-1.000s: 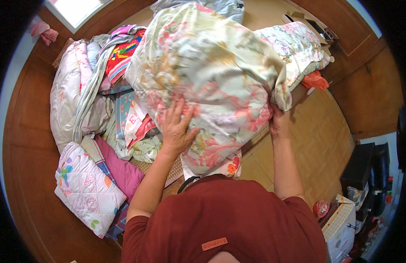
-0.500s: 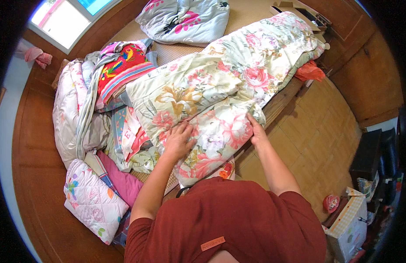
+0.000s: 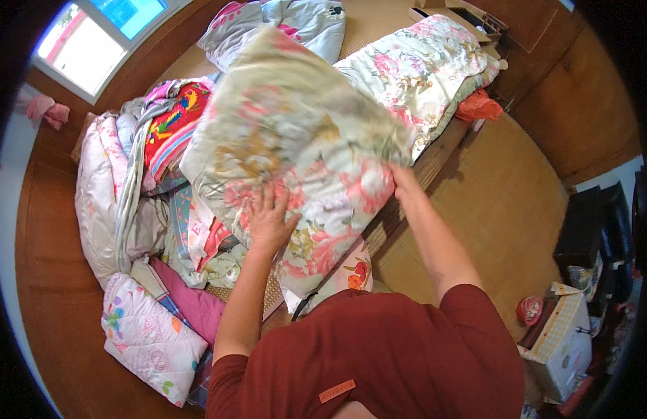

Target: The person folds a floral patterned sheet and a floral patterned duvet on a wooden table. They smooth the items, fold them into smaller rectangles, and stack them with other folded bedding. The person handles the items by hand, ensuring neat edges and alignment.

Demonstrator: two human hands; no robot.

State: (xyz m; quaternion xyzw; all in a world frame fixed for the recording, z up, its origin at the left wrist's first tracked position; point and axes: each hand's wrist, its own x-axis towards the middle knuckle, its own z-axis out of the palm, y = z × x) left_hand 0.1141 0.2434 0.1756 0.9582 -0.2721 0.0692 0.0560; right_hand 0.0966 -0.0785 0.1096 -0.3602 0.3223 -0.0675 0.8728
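A cream quilt with pink and tan flowers [image 3: 316, 188] lies in front of me, its near part folded over. The far end of that fold is raised and blurred by motion. My left hand [image 3: 269, 213] lies flat on the fold with its fingers spread. At the right edge of the fold, my right hand [image 3: 402, 180] grips the cloth, its fingertips hidden. Another length of floral quilt [image 3: 425, 70] stretches flat toward the far right.
Left of the quilt are a heap of bedding [image 3: 114, 188], a red patterned cloth [image 3: 177, 119] and a folded white quilt [image 3: 149, 342]. A grey paw-print quilt [image 3: 316, 28] lies at the back. An orange-red bag [image 3: 479, 106] hangs by the bed's wooden edge [image 3: 435, 171].
The folded part of the floral quilt has risen and swung up at its far end, now covering part of the paw-print quilt. Both hands have moved slightly with it.
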